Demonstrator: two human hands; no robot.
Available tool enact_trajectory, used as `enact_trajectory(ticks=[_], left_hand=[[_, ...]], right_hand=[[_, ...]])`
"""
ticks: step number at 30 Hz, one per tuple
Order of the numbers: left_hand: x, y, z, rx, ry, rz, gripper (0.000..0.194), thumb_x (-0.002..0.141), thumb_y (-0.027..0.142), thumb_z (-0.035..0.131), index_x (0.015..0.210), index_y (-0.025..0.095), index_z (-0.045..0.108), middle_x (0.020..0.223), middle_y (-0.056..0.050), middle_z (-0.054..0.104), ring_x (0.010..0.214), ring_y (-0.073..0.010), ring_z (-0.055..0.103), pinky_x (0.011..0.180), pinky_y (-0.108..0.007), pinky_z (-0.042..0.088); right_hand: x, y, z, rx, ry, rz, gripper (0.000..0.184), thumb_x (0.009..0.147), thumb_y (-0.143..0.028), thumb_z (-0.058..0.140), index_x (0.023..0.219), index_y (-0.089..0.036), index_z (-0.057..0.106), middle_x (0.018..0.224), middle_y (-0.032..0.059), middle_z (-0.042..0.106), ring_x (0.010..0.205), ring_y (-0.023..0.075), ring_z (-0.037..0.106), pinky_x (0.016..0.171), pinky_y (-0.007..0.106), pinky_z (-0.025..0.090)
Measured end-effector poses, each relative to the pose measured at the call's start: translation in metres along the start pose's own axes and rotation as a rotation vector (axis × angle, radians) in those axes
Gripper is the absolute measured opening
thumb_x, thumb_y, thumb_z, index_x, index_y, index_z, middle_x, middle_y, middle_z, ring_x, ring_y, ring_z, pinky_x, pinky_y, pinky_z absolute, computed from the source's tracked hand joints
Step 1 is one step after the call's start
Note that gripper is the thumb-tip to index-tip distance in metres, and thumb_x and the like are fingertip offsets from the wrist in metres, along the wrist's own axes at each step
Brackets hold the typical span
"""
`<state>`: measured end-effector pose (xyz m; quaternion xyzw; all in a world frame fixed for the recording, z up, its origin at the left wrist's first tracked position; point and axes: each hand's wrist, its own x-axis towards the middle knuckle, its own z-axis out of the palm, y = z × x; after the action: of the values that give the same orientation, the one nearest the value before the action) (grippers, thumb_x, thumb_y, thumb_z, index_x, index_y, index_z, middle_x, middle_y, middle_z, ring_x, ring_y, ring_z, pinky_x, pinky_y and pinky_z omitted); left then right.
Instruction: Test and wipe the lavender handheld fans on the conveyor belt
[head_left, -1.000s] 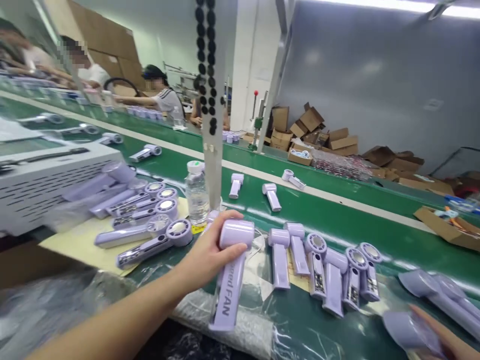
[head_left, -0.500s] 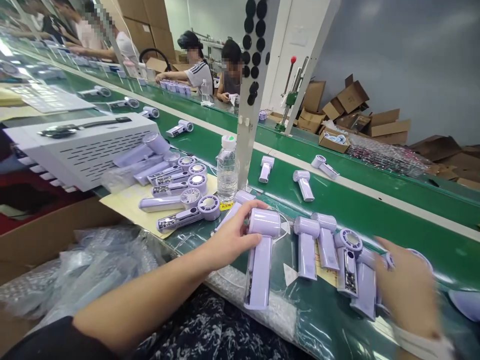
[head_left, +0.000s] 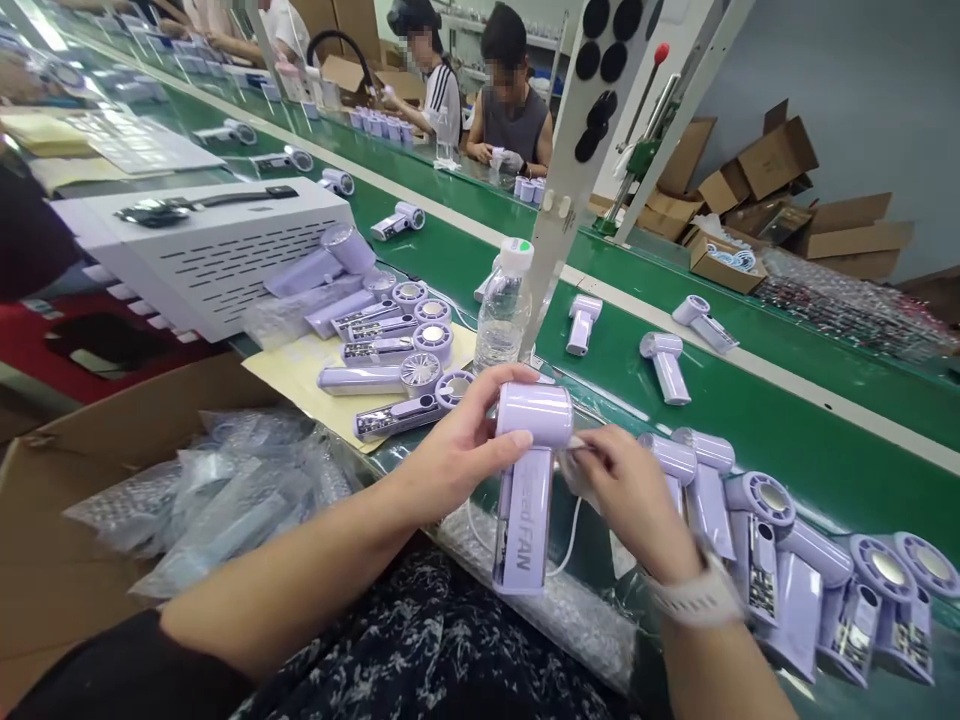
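My left hand (head_left: pixel 450 455) is wrapped round the head of a lavender handheld fan (head_left: pixel 526 525), with the handle pointing down toward me and lettering on its face. At the right side of the fan's head, my right hand (head_left: pixel 634 490) has its fingers pinched together. A thin pale bit shows at those fingertips, too small to name. A white cable (head_left: pixel 576 535) loops behind the handle. Right of my right hand lies a row of similar fans (head_left: pixel 799 600). More fans (head_left: pixel 394 415) rest on yellow paper (head_left: pixel 337 400) at the left.
A water bottle (head_left: pixel 504 310) stands behind my left hand by a metal post (head_left: pixel 559 210). Several fans lie on the green conveyor belt (head_left: pixel 480 250). At left are a white slotted box (head_left: pixel 247 260) and a carton (head_left: pixel 150 420) of bubble bags. Co-workers sit across the belt.
My right hand has moved left from the right-hand row of fans to the held fan's head. The held fan has turned slightly, showing its lettering. The view has shifted.
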<state>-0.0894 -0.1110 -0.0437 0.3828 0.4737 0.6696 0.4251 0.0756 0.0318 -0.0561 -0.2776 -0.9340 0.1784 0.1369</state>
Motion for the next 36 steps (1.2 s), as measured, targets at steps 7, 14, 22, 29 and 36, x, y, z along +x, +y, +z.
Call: enact_trajectory(ticks=[7,14,22,29,36], left_hand=[[0.012,-0.009,0.031,0.190,-0.001,0.170,0.041,0.096,0.046,0.061,0.129,0.027,0.048,0.113,-0.003,0.055,0.091,-0.0162,0.054,0.082,-0.027,0.046],[0.014,-0.016,0.044,0.254,0.032,0.172,0.038,0.097,0.048,0.056,0.128,0.026,0.048,0.112,-0.003,0.053,0.087,-0.0171,0.050,0.081,-0.029,0.043],[0.019,-0.021,0.038,0.272,-0.015,0.101,0.040,0.095,0.052,0.057,0.126,0.027,0.050,0.103,-0.002,0.054,0.084,-0.0171,0.050,0.079,-0.030,0.042],[0.016,-0.016,0.015,0.097,0.114,0.023,0.044,0.094,0.055,0.059,0.127,0.029,0.046,0.095,0.000,0.058,0.073,-0.0147,0.057,0.063,-0.026,0.047],[0.010,0.008,0.003,-0.004,0.153,0.060,0.045,0.093,0.056,0.061,0.128,0.033,0.044,0.085,0.003,0.059,0.057,-0.0108,0.057,0.047,-0.021,0.043]], right_hand=[[-0.053,-0.049,-0.020,0.273,0.459,-0.278,0.021,0.097,-0.010,0.058,0.110,-0.020,0.071,0.085,0.0038,0.065,0.074,0.0167,0.064,0.065,0.027,0.052],[-0.071,-0.042,0.006,0.341,0.518,-0.427,0.025,0.097,-0.007,0.055,0.109,-0.022,0.072,0.082,0.0058,0.072,0.073,0.0200,0.070,0.063,0.031,0.058],[-0.074,-0.049,0.012,0.419,0.520,-0.395,0.024,0.098,-0.007,0.056,0.109,-0.019,0.073,0.082,0.0072,0.073,0.073,0.0194,0.071,0.063,0.030,0.060],[-0.079,-0.043,0.005,0.628,0.178,-0.502,0.024,0.104,-0.015,0.052,0.109,-0.017,0.075,0.080,0.0056,0.068,0.071,0.0154,0.068,0.060,0.025,0.056],[-0.035,0.002,-0.018,0.432,0.292,-0.256,0.030,0.098,-0.015,0.061,0.117,-0.032,0.076,0.101,0.0047,0.069,0.087,0.0186,0.068,0.068,0.030,0.058]])
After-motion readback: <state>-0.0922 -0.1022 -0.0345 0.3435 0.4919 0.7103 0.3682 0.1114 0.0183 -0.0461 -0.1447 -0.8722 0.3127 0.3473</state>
